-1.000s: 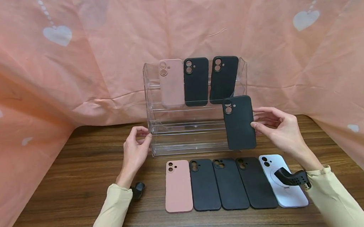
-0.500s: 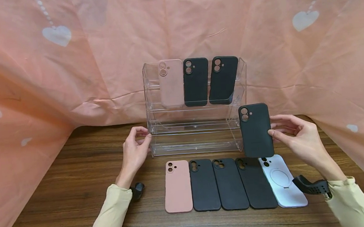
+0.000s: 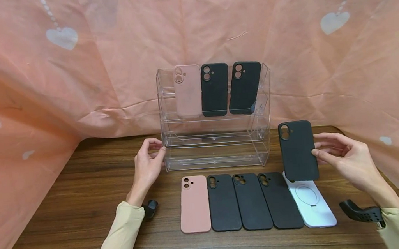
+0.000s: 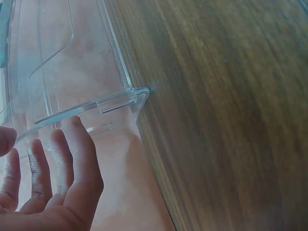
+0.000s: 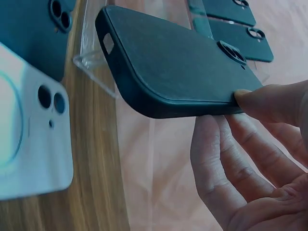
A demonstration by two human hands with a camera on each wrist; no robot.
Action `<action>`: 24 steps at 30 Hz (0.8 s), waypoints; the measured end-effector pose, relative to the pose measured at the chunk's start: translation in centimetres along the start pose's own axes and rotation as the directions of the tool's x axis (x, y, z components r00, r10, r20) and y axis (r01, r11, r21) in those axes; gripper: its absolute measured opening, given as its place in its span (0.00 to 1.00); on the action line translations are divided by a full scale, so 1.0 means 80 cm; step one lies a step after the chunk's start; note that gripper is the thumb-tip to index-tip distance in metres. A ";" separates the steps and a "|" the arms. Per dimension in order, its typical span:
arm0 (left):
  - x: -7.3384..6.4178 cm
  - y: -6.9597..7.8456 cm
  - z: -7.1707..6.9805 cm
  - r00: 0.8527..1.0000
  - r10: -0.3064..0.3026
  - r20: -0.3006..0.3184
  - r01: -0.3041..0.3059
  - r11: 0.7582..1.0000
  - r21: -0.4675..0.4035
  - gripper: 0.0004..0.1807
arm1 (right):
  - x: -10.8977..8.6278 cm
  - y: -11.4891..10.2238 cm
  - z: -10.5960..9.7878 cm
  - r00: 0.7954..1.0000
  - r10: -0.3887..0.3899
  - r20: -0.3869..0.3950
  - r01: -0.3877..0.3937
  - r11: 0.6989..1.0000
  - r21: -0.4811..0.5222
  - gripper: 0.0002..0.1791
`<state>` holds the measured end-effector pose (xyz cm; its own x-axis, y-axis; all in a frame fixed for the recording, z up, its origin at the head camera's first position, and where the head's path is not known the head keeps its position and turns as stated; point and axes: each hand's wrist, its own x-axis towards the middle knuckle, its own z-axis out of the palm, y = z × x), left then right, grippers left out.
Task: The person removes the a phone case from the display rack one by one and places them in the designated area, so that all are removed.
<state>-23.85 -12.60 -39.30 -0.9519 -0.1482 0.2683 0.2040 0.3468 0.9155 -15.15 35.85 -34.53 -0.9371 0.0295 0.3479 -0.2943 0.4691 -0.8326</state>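
Note:
At its right edge, my right hand (image 3: pixel 351 159) pinches a black phone case (image 3: pixel 298 152). The thumb lies on its back face and the fingers are behind it, as the right wrist view shows. This case is held up, overlapping the top of the white phone case (image 3: pixel 313 205) with a ring. My left hand (image 3: pixel 148 163) grips the left side edge of a clear acrylic display stand (image 3: pixel 216 162). On the stand's top tier lean a pink case (image 3: pixel 188 96), a black case (image 3: pixel 215 94) and a second black case (image 3: pixel 246 91) that tilts right.
A row of cases lies on the wooden table (image 3: pixel 70 228) before the stand: a pink one (image 3: pixel 195 209), several black ones (image 3: pixel 225 208) and the white one at the right end. Pink cloth (image 3: pixel 119 48) with white hearts hangs behind and at both sides.
My right hand has carried the black case to the right and down, away from the stand's front, to over the white case's top. My left hand has stayed at the stand's edge.

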 end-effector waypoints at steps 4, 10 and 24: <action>0.000 0.001 -0.002 1.000 -0.002 0.001 0.002 1.000 -0.003 0.11 | -0.005 0.005 -0.009 1.000 0.026 0.000 -0.026 0.998 -0.060 0.25; 0.000 0.001 -0.003 1.000 -0.008 0.008 0.008 1.000 -0.011 0.11 | -0.013 0.014 -0.025 0.998 0.054 0.020 -0.052 0.994 -0.101 0.24; 0.001 0.001 -0.001 1.000 -0.007 0.010 0.007 1.000 -0.004 0.11 | -0.035 0.049 -0.069 0.985 0.093 0.147 -0.069 0.984 -0.164 0.22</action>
<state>-23.88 -12.67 -39.22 -0.9553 -0.1416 0.2594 0.1986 0.3420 0.9184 -12.68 42.49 -36.36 -0.9779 -0.0570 0.2013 -0.1943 0.6040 -0.7729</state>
